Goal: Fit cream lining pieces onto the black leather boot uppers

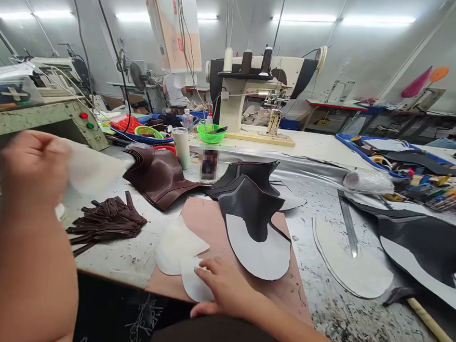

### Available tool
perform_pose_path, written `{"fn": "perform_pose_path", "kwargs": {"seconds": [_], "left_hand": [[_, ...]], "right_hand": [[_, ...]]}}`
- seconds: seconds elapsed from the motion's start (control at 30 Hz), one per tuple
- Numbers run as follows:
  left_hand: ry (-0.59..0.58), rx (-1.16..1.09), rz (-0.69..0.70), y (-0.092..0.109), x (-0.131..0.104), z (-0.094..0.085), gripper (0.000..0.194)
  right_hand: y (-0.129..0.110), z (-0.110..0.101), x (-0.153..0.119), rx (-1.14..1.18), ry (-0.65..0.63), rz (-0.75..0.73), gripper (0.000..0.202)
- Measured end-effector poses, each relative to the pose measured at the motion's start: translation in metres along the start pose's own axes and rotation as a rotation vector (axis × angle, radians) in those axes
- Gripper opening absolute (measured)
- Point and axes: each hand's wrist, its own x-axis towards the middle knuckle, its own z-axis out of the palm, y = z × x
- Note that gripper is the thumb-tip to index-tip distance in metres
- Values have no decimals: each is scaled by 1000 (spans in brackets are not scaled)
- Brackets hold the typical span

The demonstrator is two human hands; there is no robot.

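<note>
Raised at the left, my left hand [36, 168] is closed and slightly blurred. From its fingers a thin off-white sheet [97, 169] stretches to the right. My right hand [229, 288] is low at the table's front edge, thumb and fingers apart, fingertips over a rounded white cut piece [192, 280]. Beside that piece lies another cream-white piece [174, 245], partly overlapped. Both rest on a pinkish-brown board [205, 216]. Further back on the board is a black leather shoe upper [255, 204] with a white lining piece [257, 248].
Brown leather uppers [157, 174] and a bundle of dark brown strips [109, 220] lie left. To the right are white pieces [346, 268], a steel ruler [349, 224] and more black uppers [427, 232]. A sewing machine [233, 98], tumbler [181, 147] and green basket [212, 134] stand behind.
</note>
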Motion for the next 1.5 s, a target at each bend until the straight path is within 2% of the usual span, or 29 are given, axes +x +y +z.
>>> {"fn": "perform_pose_path", "kwargs": {"seconds": [0.03, 0.1, 0.17, 0.2, 0.27, 0.33, 0.43, 0.5, 0.57, 0.63, 0.73, 0.77, 0.83, 0.93, 1.0, 1.1, 1.23, 1.37, 1.5], "left_hand": [[-69, -197, -48, 11, -19, 8, 16], [-416, -592, -228, 34, -69, 28, 23], [-619, -741, -479, 51, -124, 49, 32], [-675, -787, -601, 56, -148, 58, 35], [-720, -848, -822, 61, -189, 72, 36], [-821, -916, -1011, 63, -214, 81, 39], [-969, -1071, -1132, 69, -234, 91, 48], [-1008, -1168, -1145, 76, -244, 100, 51], [-1023, -1181, -1215, 84, -257, 112, 50], [-987, -1110, -1346, 92, -272, 124, 38], [-972, -932, -1505, 99, -292, 136, 29], [-1014, -862, -1470, 99, -297, 139, 28], [-1135, -704, -1265, 98, -300, 142, 28], [-1284, -531, -926, 88, -291, 148, 29], [-1331, -427, -762, 79, -279, 154, 25], [-1339, -266, -494, 67, -263, 162, 21], [-1362, -173, -312, 64, -262, 165, 16], [-1387, -16, -35, 66, -270, 164, 16], [-1425, 88, 88, 67, -273, 164, 18]], "right_hand": [[1, -2, 2, 169, 83, 48, 66], [5, -6, 5, 577, 212, 138, 65], [11, -10, 5, 965, 337, 187, 60], [14, -14, 2, 1096, 412, 207, 54], [22, -23, -8, 1201, 578, 295, 37], [31, -36, -23, 1169, 730, 428, 33], [48, -53, -46, 1062, 888, 586, 38], [59, -60, -57, 1017, 923, 652, 38], [68, -63, -66, 1027, 900, 712, 33], [75, -64, -74, 1103, 803, 766, 26], [81, -67, -86, 1200, 618, 850, 29], [83, -68, -91, 1203, 573, 866, 30], [87, -72, -99, 1114, 517, 849, 32], [96, -76, -109, 706, 431, 796, 30], [100, -77, -111, 461, 381, 809, 24], [104, -77, -109, 280, 333, 801, 16], [110, -81, -106, 205, 287, 824, 13], [118, -84, -106, 206, 257, 872, 16], [117, -85, -103, 141, 229, 885, 18]]}}
